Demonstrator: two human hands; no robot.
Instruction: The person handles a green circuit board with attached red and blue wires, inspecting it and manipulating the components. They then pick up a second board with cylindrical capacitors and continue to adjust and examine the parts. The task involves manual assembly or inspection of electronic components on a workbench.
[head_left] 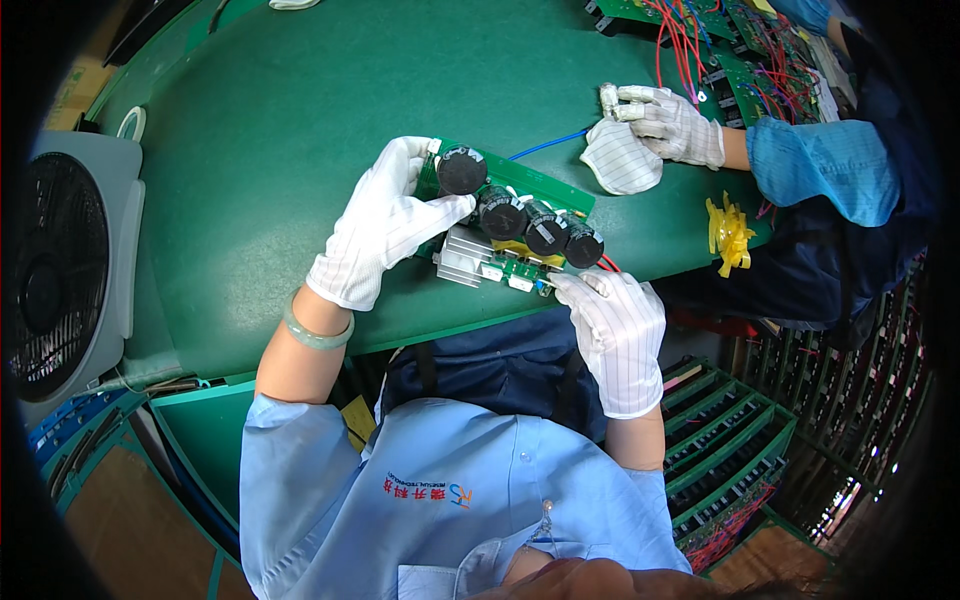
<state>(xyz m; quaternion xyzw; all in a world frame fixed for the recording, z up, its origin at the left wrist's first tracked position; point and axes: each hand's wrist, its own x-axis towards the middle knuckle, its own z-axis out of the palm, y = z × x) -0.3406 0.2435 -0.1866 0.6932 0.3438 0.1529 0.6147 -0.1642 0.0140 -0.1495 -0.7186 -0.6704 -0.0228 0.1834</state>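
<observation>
A green circuit board [545,188] is held tilted above the near part of the table. Several large black cylindrical capacitors [503,214] stand along it, with a finned silver heat sink [463,257] and small white connectors [520,284] on its near side. My left hand [385,220], in a white striped glove, is closed around the board's left end, thumb beside the leftmost capacitor. My right hand [612,325], gloved alike, pinches the board's near right corner with its fingertips. Red wires [609,263] come out just above the right fingers.
A co-worker's gloved hand [675,125] is at the right, beside a white striped glove [624,158] and a blue wire [548,143]. Yellow ties [730,235] lie at the table's right edge. A grey fan [60,270] stands left. Wired boards [745,90] are far right; green racks [725,430] stand below.
</observation>
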